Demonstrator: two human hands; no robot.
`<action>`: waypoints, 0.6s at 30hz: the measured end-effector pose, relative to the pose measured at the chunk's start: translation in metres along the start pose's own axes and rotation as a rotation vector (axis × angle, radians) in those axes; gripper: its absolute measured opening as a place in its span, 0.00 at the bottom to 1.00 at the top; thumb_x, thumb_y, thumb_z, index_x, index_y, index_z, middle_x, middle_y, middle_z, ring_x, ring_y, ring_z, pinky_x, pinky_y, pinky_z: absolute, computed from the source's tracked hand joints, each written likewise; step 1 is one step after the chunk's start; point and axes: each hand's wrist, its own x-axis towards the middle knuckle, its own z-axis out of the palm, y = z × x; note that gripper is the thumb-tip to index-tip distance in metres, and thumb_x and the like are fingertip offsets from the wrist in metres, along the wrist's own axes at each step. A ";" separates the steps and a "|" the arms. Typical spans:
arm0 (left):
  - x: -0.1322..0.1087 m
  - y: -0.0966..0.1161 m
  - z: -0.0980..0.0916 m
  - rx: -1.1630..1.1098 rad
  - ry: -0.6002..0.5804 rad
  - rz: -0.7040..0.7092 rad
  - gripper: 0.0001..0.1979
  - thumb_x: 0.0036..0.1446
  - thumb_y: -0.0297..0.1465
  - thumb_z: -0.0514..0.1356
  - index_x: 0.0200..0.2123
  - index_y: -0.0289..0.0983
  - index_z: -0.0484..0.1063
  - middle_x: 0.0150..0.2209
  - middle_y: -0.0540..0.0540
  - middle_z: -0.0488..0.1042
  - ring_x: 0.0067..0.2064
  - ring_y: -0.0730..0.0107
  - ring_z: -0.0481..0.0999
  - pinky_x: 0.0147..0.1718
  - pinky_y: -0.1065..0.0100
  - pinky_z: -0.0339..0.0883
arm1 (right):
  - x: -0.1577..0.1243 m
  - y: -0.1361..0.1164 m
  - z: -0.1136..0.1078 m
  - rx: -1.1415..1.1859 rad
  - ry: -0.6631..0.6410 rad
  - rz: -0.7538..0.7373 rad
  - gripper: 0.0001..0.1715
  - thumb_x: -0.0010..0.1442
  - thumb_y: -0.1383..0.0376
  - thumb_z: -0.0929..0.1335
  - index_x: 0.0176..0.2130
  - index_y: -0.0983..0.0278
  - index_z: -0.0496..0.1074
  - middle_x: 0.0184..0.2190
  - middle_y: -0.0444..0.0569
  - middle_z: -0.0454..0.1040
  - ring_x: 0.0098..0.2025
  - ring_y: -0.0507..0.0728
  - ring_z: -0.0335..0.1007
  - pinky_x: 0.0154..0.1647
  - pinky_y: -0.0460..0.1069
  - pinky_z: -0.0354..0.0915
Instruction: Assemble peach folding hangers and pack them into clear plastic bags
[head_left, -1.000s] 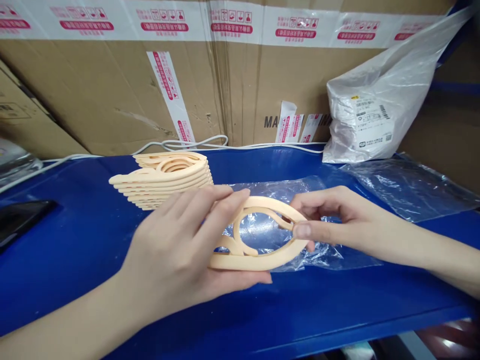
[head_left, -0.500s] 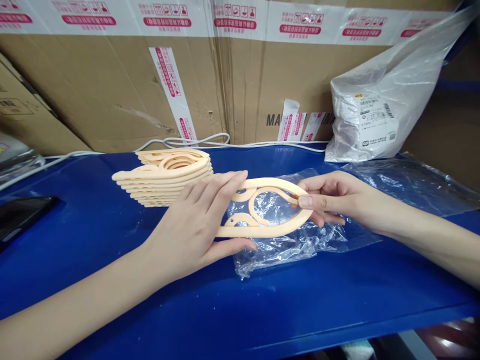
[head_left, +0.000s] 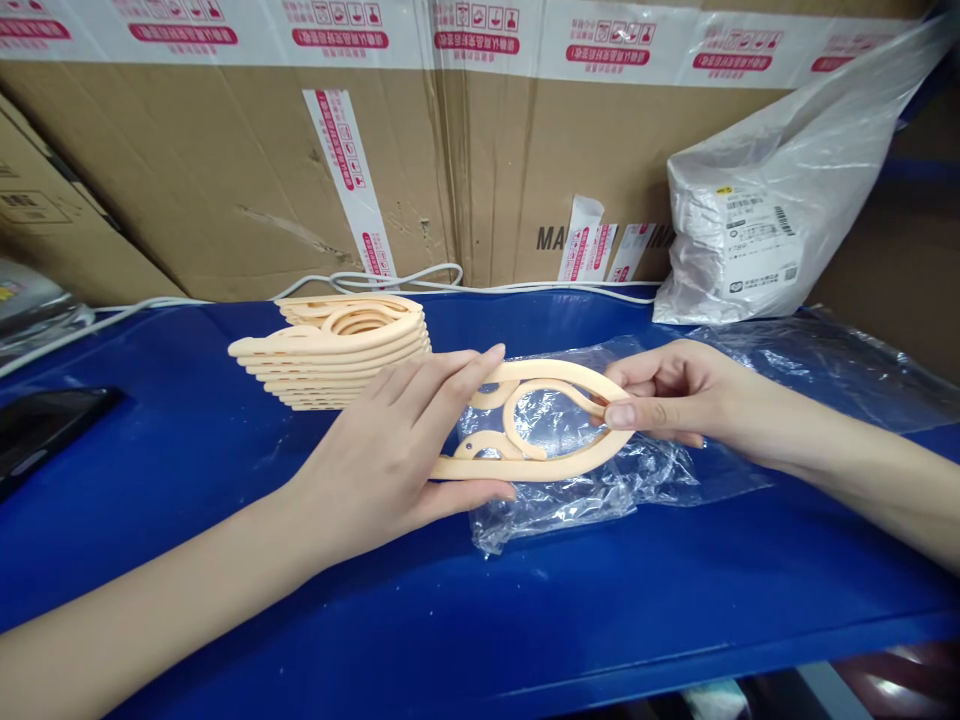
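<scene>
A peach plastic folding hanger (head_left: pixel 540 465) is held flat a little above a crumpled clear plastic bag (head_left: pixel 592 480) on the blue table (head_left: pixel 187 470). My left hand (head_left: pixel 397 450) grips its left end, thumb under, fingers stretched over the top. My right hand (head_left: pixel 667 400) pinches its right tip between thumb and fingers. A stack of several identical peach hangers (head_left: pixel 337 345) lies just behind my left hand.
Large cardboard boxes (head_left: pixel 225 170) with red-printed tape stand along the back. White cables (head_left: pixel 420 285) run at their foot. A white plastic parcel bag (head_left: pixel 757 210) leans at back right, another clear bag (head_left: pixel 832 370) beside it. A black phone (head_left: pixel 37 425) lies at far left.
Both hands carried the hanger away from me and lowered it toward the clear bag, then shifted it slightly right. The stack has not moved.
</scene>
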 end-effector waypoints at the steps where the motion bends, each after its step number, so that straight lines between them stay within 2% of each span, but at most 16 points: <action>1: 0.000 0.000 0.000 0.005 0.017 0.002 0.42 0.62 0.54 0.54 0.65 0.28 0.54 0.55 0.34 0.69 0.56 0.54 0.70 0.57 0.58 0.63 | 0.000 -0.001 0.000 -0.014 0.003 -0.007 0.10 0.58 0.59 0.74 0.30 0.63 0.76 0.16 0.35 0.58 0.16 0.44 0.45 0.15 0.44 0.41; 5: 0.000 0.002 -0.001 0.002 0.047 0.006 0.41 0.60 0.54 0.58 0.65 0.31 0.55 0.53 0.36 0.71 0.54 0.53 0.72 0.55 0.57 0.66 | -0.003 -0.002 0.001 -0.089 0.022 -0.007 0.12 0.58 0.58 0.73 0.30 0.63 0.73 0.16 0.35 0.56 0.18 0.45 0.45 0.16 0.45 0.41; 10: 0.001 0.006 -0.003 -0.001 0.075 0.024 0.41 0.58 0.53 0.62 0.65 0.33 0.56 0.51 0.37 0.72 0.51 0.54 0.74 0.51 0.58 0.69 | -0.005 -0.002 0.006 -0.108 0.025 -0.027 0.19 0.59 0.59 0.73 0.25 0.63 0.63 0.18 0.35 0.51 0.20 0.45 0.42 0.18 0.46 0.39; 18: 0.002 0.006 -0.005 0.011 0.064 0.023 0.40 0.57 0.49 0.65 0.64 0.30 0.58 0.49 0.37 0.72 0.48 0.57 0.73 0.49 0.61 0.69 | -0.004 0.001 0.007 -0.120 -0.007 -0.065 0.18 0.60 0.60 0.72 0.26 0.63 0.63 0.21 0.37 0.53 0.23 0.46 0.43 0.21 0.46 0.42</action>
